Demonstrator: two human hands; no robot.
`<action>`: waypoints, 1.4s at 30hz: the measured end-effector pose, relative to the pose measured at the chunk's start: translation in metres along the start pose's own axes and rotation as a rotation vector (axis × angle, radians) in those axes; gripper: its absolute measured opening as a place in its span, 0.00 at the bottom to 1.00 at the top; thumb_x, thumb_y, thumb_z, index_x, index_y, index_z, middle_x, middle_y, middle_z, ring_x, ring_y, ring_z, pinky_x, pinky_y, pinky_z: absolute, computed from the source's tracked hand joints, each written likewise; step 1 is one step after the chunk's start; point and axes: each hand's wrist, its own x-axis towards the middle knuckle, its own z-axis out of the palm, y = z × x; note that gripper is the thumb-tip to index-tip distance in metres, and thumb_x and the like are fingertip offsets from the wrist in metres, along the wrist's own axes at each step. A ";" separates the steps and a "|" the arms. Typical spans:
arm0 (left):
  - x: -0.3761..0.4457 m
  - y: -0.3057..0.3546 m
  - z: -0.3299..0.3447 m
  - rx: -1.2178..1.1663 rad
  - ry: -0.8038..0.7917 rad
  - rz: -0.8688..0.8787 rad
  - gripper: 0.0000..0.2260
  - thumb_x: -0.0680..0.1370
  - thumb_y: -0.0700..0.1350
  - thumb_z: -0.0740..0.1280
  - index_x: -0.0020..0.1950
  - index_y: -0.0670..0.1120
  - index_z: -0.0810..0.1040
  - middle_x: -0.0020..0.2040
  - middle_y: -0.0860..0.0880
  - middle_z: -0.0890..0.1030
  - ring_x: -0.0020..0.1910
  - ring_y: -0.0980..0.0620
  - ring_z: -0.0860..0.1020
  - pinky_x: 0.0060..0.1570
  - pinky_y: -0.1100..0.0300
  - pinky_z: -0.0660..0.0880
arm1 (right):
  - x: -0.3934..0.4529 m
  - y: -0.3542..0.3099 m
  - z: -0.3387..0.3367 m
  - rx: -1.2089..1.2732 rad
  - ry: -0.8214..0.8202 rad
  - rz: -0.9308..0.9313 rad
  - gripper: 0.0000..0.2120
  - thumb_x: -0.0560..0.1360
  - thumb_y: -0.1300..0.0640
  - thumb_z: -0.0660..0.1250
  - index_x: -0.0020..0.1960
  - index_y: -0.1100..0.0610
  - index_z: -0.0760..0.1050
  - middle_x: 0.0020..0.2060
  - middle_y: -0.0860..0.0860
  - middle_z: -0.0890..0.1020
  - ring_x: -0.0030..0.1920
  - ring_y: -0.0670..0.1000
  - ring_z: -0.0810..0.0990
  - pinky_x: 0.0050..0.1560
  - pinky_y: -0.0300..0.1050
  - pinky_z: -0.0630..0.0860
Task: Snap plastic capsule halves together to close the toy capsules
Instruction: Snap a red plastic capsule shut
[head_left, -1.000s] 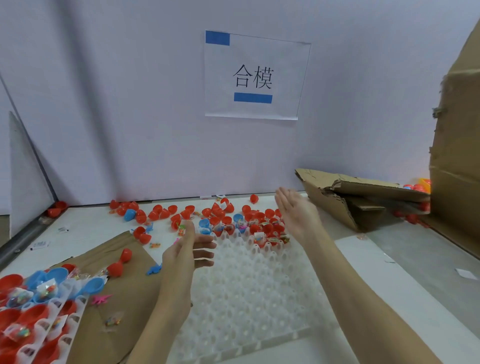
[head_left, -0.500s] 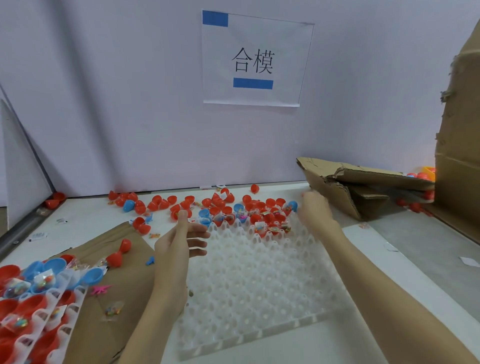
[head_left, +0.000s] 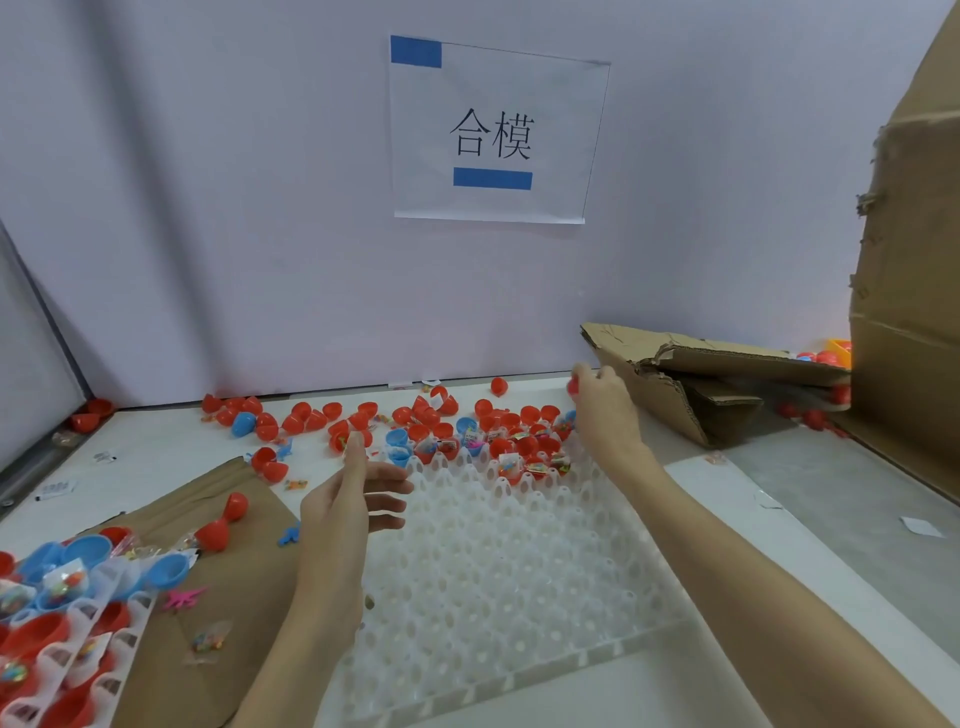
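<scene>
A white plastic grid tray (head_left: 498, 571) lies in front of me; its far rows hold red capsule halves with small toys (head_left: 524, 457). Loose red and blue capsule halves (head_left: 311, 415) are scattered behind it along the wall. My right hand (head_left: 602, 410) is raised past the tray's far right corner and pinches a red capsule half (head_left: 574, 384) in its fingertips. My left hand (head_left: 353, 493) hovers at the tray's left edge, fingers straight and spread, holding nothing.
A brown paper sheet (head_left: 197, 597) lies at left with a red joined capsule pair (head_left: 223, 522) on it. A second tray with red and blue halves (head_left: 57, 613) sits at the lower left. Torn cardboard (head_left: 701, 384) and a tall carton (head_left: 914, 312) stand at right.
My right hand moved right and away over the capsule pile, then closed its fingers round a red capsule half and lifted it. My left hand stayed nearly in place.
</scene>
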 end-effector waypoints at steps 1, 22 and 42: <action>0.000 0.000 0.000 0.004 0.001 -0.001 0.28 0.82 0.62 0.57 0.47 0.40 0.85 0.40 0.46 0.87 0.40 0.48 0.85 0.41 0.57 0.80 | 0.002 -0.009 -0.004 -0.004 0.055 -0.079 0.14 0.77 0.72 0.65 0.59 0.61 0.72 0.52 0.60 0.76 0.49 0.55 0.74 0.43 0.46 0.75; 0.000 0.002 -0.003 -0.005 0.073 -0.017 0.25 0.84 0.58 0.60 0.46 0.40 0.85 0.40 0.45 0.87 0.40 0.48 0.83 0.40 0.58 0.79 | -0.077 -0.046 -0.024 0.427 -0.068 0.007 0.11 0.80 0.60 0.68 0.62 0.56 0.81 0.54 0.53 0.84 0.45 0.44 0.78 0.52 0.36 0.76; -0.006 0.004 0.001 -0.026 0.007 -0.054 0.26 0.86 0.58 0.57 0.47 0.40 0.85 0.39 0.47 0.87 0.38 0.50 0.84 0.40 0.59 0.80 | -0.084 -0.052 -0.006 0.139 -0.294 -0.177 0.18 0.81 0.58 0.68 0.70 0.47 0.75 0.69 0.50 0.75 0.74 0.59 0.65 0.77 0.59 0.62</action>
